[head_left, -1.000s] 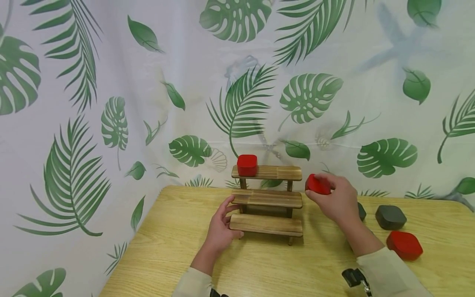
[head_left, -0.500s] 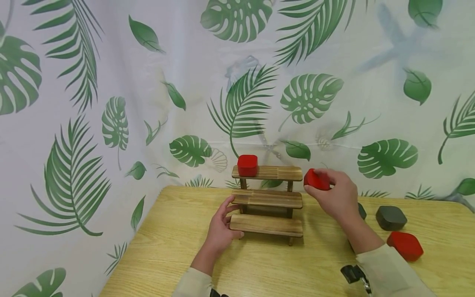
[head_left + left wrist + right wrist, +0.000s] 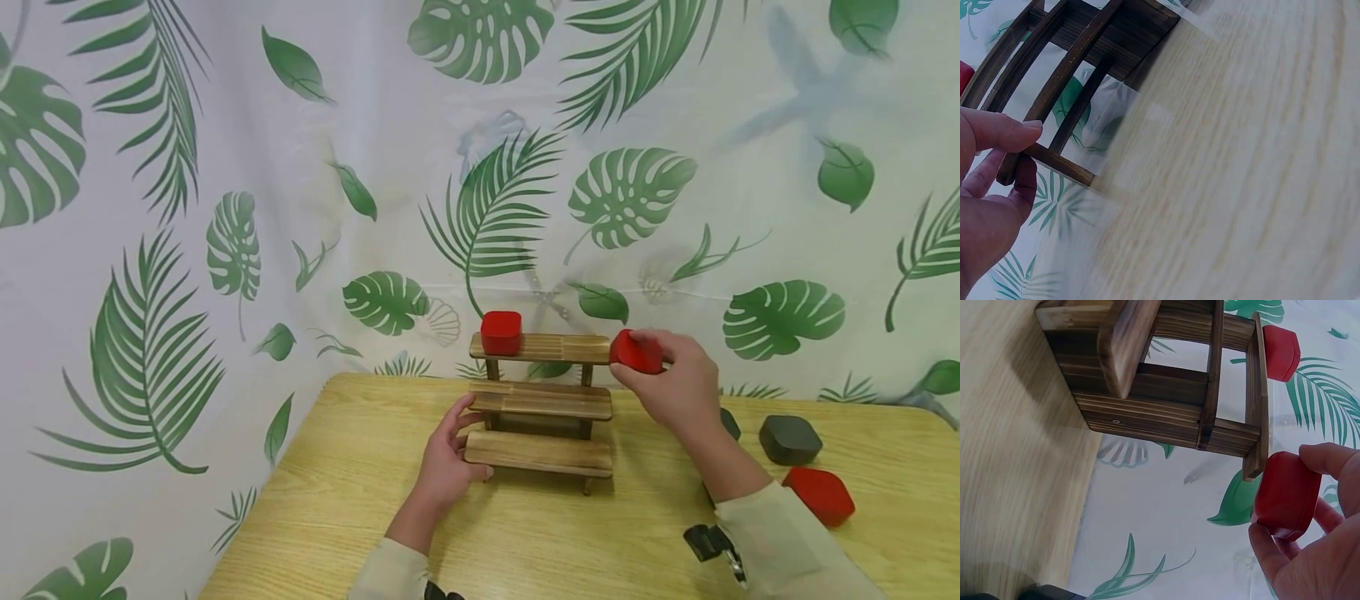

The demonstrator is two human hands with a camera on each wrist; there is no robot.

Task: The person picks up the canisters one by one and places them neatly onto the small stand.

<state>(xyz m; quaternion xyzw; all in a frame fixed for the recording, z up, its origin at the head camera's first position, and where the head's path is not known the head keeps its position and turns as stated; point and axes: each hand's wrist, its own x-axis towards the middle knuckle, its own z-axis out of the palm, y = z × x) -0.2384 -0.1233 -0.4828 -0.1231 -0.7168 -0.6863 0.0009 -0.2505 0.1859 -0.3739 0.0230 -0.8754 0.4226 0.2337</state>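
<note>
A small three-tier wooden display stand (image 3: 538, 404) stands on the table. At its left end my left hand (image 3: 444, 463) holds on; the left wrist view shows the thumb and fingers (image 3: 1021, 181) gripping a wooden bar. My right hand (image 3: 681, 385) pinches a red rounded box (image 3: 636, 352) between thumb and fingers. In the right wrist view this held box (image 3: 1287, 495) hangs right beside the end of the top tier (image 3: 1256, 459). Another red box (image 3: 501, 333) sits on the top tier's left side. The middle and bottom tiers carry nothing.
To the right on the wooden table (image 3: 360, 500) lie a dark grey box (image 3: 791, 440) and a red box (image 3: 821, 495). A second dark box (image 3: 729, 423) is partly hidden behind the right forearm. A leaf-print cloth (image 3: 660, 275) hangs close behind the stand.
My right hand has raised the red box and brought it slightly left, up to the top tier's right end. The left hand keeps its hold on the stand.
</note>
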